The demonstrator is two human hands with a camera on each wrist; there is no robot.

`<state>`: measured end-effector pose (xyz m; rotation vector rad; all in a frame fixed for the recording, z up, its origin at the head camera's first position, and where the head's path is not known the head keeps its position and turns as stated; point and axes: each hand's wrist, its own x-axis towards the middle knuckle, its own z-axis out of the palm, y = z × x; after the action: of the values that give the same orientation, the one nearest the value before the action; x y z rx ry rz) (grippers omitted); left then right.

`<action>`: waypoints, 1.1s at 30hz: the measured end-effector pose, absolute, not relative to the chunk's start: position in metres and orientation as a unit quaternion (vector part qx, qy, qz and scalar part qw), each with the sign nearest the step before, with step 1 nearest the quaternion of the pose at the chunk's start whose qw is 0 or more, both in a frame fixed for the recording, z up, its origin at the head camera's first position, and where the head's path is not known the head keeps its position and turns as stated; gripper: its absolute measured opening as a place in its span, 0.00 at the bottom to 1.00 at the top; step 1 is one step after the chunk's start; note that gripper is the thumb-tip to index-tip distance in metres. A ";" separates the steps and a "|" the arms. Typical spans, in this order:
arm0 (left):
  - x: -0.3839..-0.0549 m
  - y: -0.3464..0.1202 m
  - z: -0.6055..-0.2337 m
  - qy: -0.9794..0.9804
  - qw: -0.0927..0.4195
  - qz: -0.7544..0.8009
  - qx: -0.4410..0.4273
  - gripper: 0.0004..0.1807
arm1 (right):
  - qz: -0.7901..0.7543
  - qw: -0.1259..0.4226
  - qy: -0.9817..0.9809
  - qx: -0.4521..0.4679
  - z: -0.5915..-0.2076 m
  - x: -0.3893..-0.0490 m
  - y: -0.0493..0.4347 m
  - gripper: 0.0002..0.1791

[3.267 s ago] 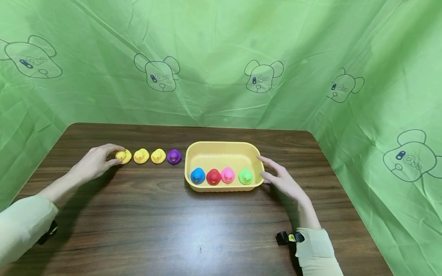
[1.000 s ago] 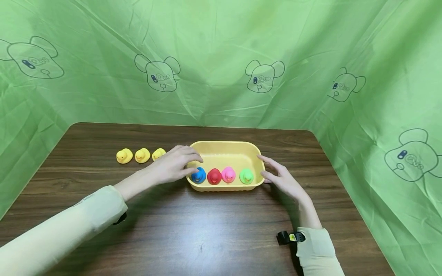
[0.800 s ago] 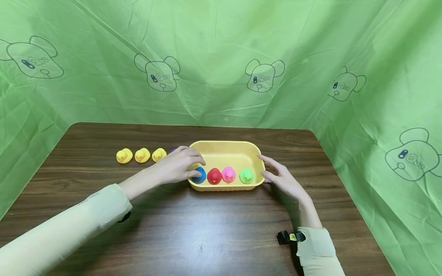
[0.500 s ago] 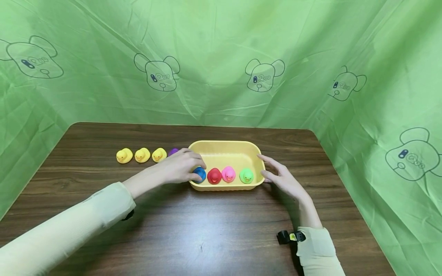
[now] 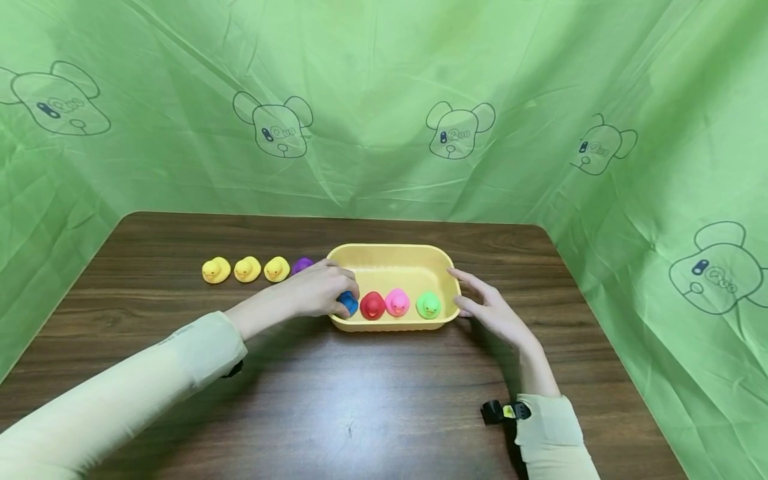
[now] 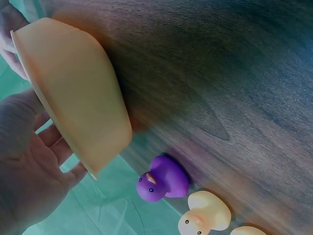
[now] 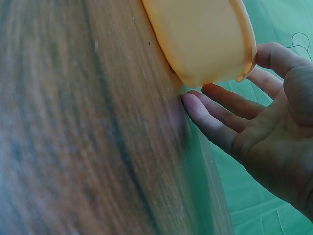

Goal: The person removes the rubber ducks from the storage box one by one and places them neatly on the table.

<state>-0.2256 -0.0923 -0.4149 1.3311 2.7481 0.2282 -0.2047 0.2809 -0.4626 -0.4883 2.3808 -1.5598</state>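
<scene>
In the head view a yellow plastic basin (image 5: 390,327) holds a row of rubber ducks along its near side: a blue duck (image 5: 349,303), a red duck (image 5: 373,306), a pink duck (image 5: 397,303) and a light green duck (image 5: 429,305). My left hand (image 5: 315,290) reaches over the basin's left rim, thumb and fingers around the blue duck, partly covering it. My right hand (image 5: 492,313) touches the basin's right end with loosely spread fingers, as the right wrist view also shows. Outside, a purple duck (image 6: 161,180) sits left of the basin, partly behind my left hand in the head view.
Left of the purple duck, a yellow duck (image 5: 277,269), a second yellow duck (image 5: 247,269) and a third yellow duck (image 5: 216,270) stand in line on the brown wooden table (image 5: 360,393). Green cloth (image 5: 372,133) with printed bear heads hangs around the far and side edges.
My left hand has gone from the leftmost yellow duck, which stays in line, over to the basin and closed around the blue duck. The right hand has stayed at the basin.
</scene>
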 end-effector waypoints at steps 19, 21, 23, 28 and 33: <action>-0.235 -0.091 -0.421 0.894 0.045 0.104 0.433 0.14 | -0.538 0.128 0.817 -0.165 -0.462 -0.205 0.281 0.32; -0.235 -0.091 -0.422 0.891 0.043 0.117 0.436 0.14 | -0.538 0.128 0.817 -0.165 -0.463 -0.205 0.281 0.32; -0.235 -0.091 -0.422 0.888 0.044 0.130 0.439 0.13 | -0.538 0.128 0.817 -0.165 -0.463 -0.205 0.281 0.32; -0.235 -0.092 -0.420 0.888 0.051 0.151 0.431 0.11 | -0.536 0.127 0.818 -0.165 -0.463 -0.206 0.281 0.32; -0.235 -0.092 -0.418 0.890 0.042 0.162 0.424 0.11 | -0.534 0.125 0.820 -0.164 -0.463 -0.206 0.281 0.32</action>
<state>-0.2350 -0.0919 -0.4178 1.2964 2.7252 0.4950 -0.2059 0.2808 -0.4626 -0.4781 2.3891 -1.5569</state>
